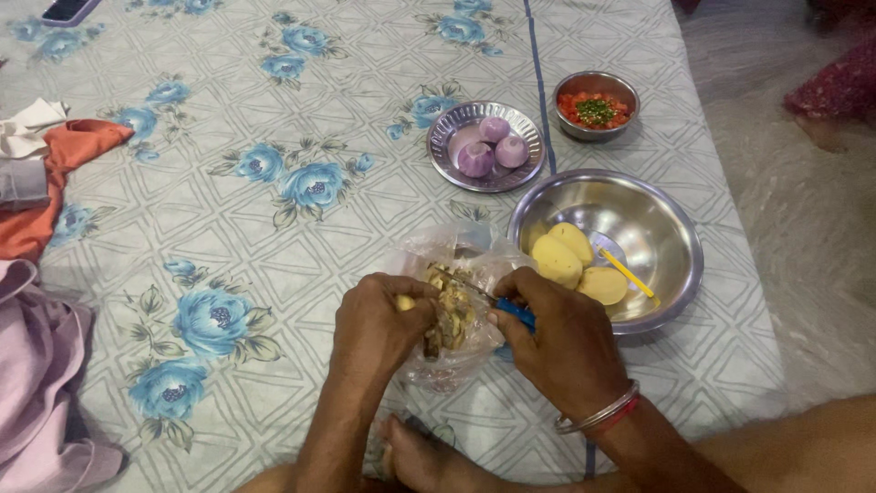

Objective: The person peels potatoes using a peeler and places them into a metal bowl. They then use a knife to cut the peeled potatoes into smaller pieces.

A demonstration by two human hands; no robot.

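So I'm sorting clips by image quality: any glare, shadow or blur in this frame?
Head view: even, soft light; bright glare inside the large steel bowl; faint shadows under the left hand and right hand; slight blur on the peeler and the potato; the cloth's blue stripe bows slightly towards the edge.

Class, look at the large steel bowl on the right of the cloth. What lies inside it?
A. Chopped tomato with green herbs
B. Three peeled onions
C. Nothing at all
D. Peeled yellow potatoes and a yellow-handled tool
D: the large steel bowl holds peeled yellow potatoes beside a yellow-handled tool; the onions sit on a separate plate.
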